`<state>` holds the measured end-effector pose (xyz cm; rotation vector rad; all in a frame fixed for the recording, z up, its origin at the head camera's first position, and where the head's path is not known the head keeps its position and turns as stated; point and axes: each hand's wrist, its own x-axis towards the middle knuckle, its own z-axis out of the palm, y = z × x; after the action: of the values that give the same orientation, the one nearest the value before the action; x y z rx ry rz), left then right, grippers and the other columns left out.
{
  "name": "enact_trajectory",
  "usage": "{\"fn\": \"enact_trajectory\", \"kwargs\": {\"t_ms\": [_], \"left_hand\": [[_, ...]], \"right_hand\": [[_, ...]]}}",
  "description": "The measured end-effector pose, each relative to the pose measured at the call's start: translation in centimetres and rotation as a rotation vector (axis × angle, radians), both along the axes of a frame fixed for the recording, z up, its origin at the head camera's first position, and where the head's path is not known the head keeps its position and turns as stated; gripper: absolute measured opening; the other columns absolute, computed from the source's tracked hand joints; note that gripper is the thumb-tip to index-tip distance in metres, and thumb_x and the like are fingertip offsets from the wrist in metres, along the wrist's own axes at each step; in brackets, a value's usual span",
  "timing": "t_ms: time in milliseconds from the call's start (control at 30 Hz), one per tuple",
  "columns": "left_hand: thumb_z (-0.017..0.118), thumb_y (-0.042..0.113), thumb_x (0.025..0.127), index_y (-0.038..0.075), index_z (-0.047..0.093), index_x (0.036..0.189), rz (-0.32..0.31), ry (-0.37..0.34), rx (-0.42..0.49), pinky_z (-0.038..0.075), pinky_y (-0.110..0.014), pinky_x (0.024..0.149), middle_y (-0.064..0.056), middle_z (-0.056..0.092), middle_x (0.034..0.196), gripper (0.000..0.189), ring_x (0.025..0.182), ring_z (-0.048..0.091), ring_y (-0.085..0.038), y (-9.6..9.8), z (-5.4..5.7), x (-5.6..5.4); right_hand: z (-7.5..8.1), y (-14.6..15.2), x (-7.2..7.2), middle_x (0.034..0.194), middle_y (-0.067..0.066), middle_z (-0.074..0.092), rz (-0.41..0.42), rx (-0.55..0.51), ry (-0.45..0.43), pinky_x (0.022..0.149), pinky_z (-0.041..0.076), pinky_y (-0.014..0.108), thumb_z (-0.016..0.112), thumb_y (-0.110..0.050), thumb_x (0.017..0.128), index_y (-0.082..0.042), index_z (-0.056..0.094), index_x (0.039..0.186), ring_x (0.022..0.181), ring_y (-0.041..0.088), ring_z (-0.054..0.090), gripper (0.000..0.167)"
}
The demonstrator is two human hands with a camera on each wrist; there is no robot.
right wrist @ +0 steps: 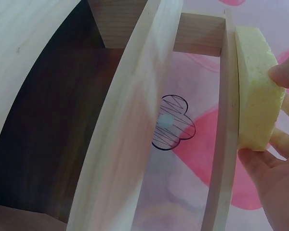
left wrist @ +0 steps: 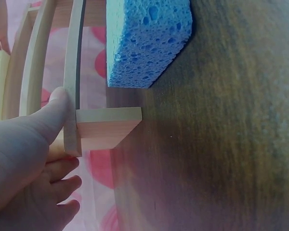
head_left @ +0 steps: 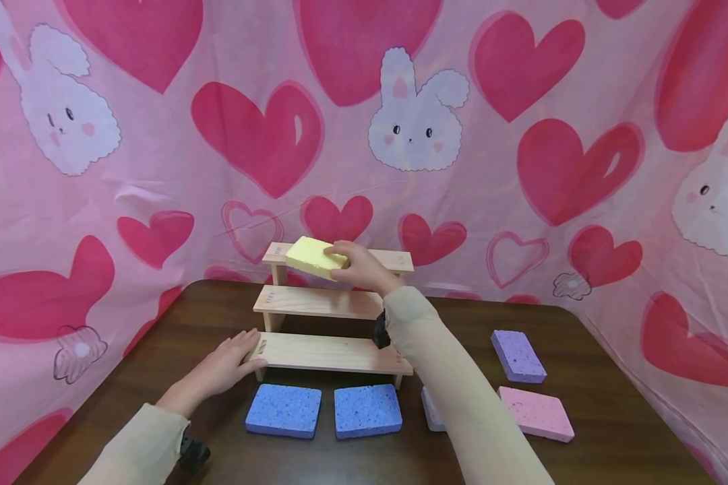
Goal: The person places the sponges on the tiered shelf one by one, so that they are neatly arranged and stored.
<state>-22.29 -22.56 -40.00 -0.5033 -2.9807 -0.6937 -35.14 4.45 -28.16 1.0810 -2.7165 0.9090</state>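
Observation:
A three-tier wooden stand [head_left: 334, 352] stands on the table. My left hand [head_left: 226, 364] holds the left end of its lowest tier; in the left wrist view the thumb [left wrist: 55, 108] lies along the board and the other fingers are round its end. With my right hand [head_left: 364, 265] I grip a yellow sponge [head_left: 311, 256] by its right end, at the left part of the top tier. The right wrist view has the yellow sponge [right wrist: 257, 91] lying flat along the top board [right wrist: 226, 120]; whether it bears fully on it I cannot tell.
Two blue sponges [head_left: 284, 411] [head_left: 367, 411] lie in front of the stand. A pale purple sponge [head_left: 432, 409] is partly hidden by my right forearm. Farther right lie a purple sponge [head_left: 518, 356] and a pink sponge [head_left: 538, 413]. A heart-patterned cloth [head_left: 352, 168] hangs behind the table.

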Motion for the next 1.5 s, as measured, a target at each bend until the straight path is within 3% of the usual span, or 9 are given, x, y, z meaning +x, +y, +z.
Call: {"fn": "enact_trajectory", "kwargs": {"t_ms": [733, 1100, 1500], "left_hand": [[0.061, 0.041, 0.086, -0.008, 0.038, 0.135, 0.004, 0.001, 0.000, 0.019, -0.056, 0.104, -0.028, 0.036, 0.138, 0.072, 0.128, 0.027, -0.045, 0.1, -0.1, -0.1], [0.061, 0.040, 0.086, -0.008, 0.039, 0.135, 0.006, -0.001, -0.001, 0.020, -0.056, 0.104, -0.028, 0.036, 0.137, 0.072, 0.128, 0.028, -0.045, 0.1, 0.0, 0.0], [0.060, 0.042, 0.086, -0.007, 0.038, 0.135, 0.011, -0.017, -0.004, 0.019, -0.056, 0.104, -0.028, 0.036, 0.138, 0.073, 0.128, 0.027, -0.044, 0.1, 0.1, 0.0]], "right_hand": [[-0.4, -0.8, -0.4, 0.137, 0.017, 0.043, -0.082, -0.141, 0.014, 0.090, 0.045, 0.028, 0.059, -0.004, 0.088, -0.007, 0.066, 0.115, 0.123, 0.027, 0.043, 0.027], [-0.9, -1.3, -0.7, 0.120, 0.013, 0.057, -0.168, -0.161, 0.139, 0.081, 0.050, 0.024, 0.061, -0.001, 0.087, -0.007, 0.069, 0.110, 0.106, 0.022, 0.057, 0.025], [-1.0, -1.4, -0.9, 0.117, 0.013, 0.058, -0.166, -0.182, 0.148, 0.077, 0.050, 0.023, 0.062, 0.000, 0.086, -0.006, 0.069, 0.109, 0.095, 0.021, 0.061, 0.024]]}}
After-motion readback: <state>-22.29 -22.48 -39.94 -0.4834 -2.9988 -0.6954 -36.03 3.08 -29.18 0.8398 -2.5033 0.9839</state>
